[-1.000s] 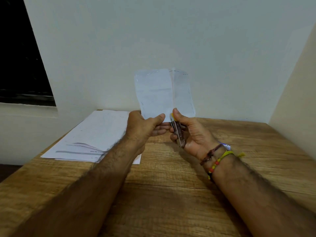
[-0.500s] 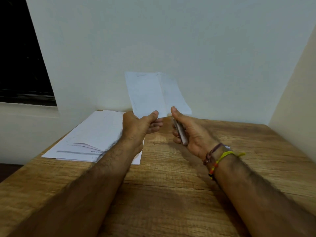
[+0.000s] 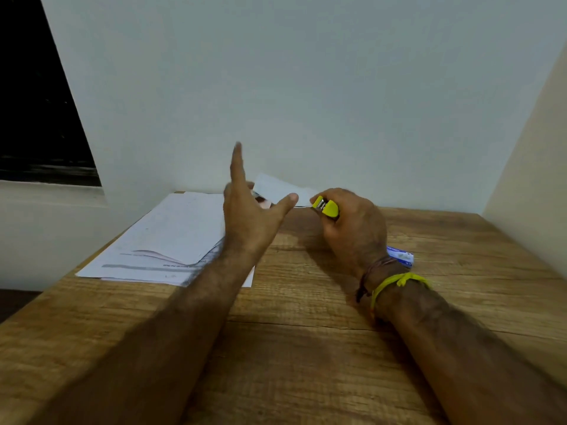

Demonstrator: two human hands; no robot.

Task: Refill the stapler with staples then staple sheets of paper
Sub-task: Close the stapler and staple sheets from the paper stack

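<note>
The right hand (image 3: 352,228) has its grip curled round the small yellow stapler (image 3: 327,207), metal nose out. The left hand (image 3: 250,210) is spread, holding nothing. The stapled sheets (image 3: 279,190) lie at the back of the woody brown surface (image 3: 306,348). I think more thin sheets from the flat white pile (image 3: 171,237) come next.

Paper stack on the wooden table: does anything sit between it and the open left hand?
Nothing visible does. The open left hand hovers right at the near-right edge of the white paper stack; the right hand with the yellow stapler is off to the side.
</note>
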